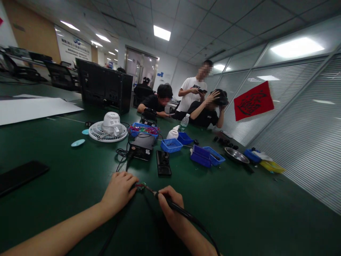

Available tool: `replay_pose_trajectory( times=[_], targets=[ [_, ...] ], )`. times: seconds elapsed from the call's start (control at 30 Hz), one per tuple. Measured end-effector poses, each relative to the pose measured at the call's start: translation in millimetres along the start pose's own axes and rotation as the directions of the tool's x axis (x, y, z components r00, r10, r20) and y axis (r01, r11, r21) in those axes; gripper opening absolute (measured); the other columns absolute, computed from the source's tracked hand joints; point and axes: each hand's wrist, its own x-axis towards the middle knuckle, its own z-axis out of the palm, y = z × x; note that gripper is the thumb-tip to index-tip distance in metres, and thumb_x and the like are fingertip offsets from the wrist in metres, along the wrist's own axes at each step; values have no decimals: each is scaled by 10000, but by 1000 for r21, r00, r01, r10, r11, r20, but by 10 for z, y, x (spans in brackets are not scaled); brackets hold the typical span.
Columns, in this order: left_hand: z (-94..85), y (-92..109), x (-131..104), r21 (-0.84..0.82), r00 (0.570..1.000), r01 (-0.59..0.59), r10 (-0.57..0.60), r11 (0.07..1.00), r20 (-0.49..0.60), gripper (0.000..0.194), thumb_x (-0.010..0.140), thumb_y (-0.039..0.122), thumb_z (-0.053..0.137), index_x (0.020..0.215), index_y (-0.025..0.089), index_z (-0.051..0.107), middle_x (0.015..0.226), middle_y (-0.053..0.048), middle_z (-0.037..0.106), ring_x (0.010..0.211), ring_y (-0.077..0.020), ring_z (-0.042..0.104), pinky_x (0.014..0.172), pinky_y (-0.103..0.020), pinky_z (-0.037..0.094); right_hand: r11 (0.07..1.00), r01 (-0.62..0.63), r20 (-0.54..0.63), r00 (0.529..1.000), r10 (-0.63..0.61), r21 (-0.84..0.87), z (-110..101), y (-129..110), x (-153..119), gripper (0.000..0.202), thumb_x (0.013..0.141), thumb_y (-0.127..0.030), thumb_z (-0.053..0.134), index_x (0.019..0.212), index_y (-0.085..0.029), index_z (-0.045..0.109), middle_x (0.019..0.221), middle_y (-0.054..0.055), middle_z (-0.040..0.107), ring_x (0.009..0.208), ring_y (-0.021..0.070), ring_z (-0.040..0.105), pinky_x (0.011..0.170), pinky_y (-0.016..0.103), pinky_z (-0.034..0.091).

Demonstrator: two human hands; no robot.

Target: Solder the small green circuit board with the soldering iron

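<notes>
Right hand is closed around a corded soldering iron, its tip held at a small wired part.

Through my remote view, the one word I could read for certain was "NIKE", in dark capitals across the chest of a standing person's white T-shirt. I made out a blue logo above lines of Chinese characters on the pale wall panel at the far left, and bold black brush characters on the tilted red sheet at the right, but I couldn't read either reliably. The labels on the black box and clear bottle on the worktop were too small for me to read.
</notes>
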Motion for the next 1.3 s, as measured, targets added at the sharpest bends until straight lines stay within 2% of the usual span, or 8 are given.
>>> replay_pose_trajectory(
  times=[0.2,0.4,0.63,1.1,1.3],
  targets=[
    [33,-23,3,1,998,6,-6,1000,58,188,896,294,516,1018,258,654,958,-33,671,905,-227,579,759,-343,376,1000,-12,9,1000,12,-25,-4,23,1,142,855,-248,550,760,-176,627,672,4,632,623,151,602,608,238,435],
    [88,-24,5,-65,990,102,-95,993,102,225,914,318,476,1087,237,597,994,-27,683,846,-200,633,710,-290,422,999,-18,15,1000,18,-47,-25,15,11,162,858,-267,538,744,-181,614,658,2,620,610,153,585,590,242,422],
    [75,-22,20,-67,988,26,-15,997,152,199,924,300,444,966,271,637,881,2,678,816,-178,641,675,-253,415,999,11,15,1000,-11,-31,-33,4,22,153,847,-259,532,748,-181,617,642,3,623,574,148,581,558,233,424],
    [103,-37,36,-83,991,34,-23,996,131,190,906,266,461,935,266,648,845,3,654,785,-165,626,640,-235,391,995,95,-27,995,-96,-20,-28,45,20,116,846,-221,548,771,-190,631,657,-10,602,563,134,575,533,216,433],
    [42,1,31,-51,991,16,-9,999,132,187,913,262,465,922,249,651,836,-6,660,775,-180,616,672,-281,387,988,146,-33,988,-148,-41,-51,54,30,82,835,-193,567,783,-198,629,694,-9,571,607,138,576,565,228,445]
  ],
)
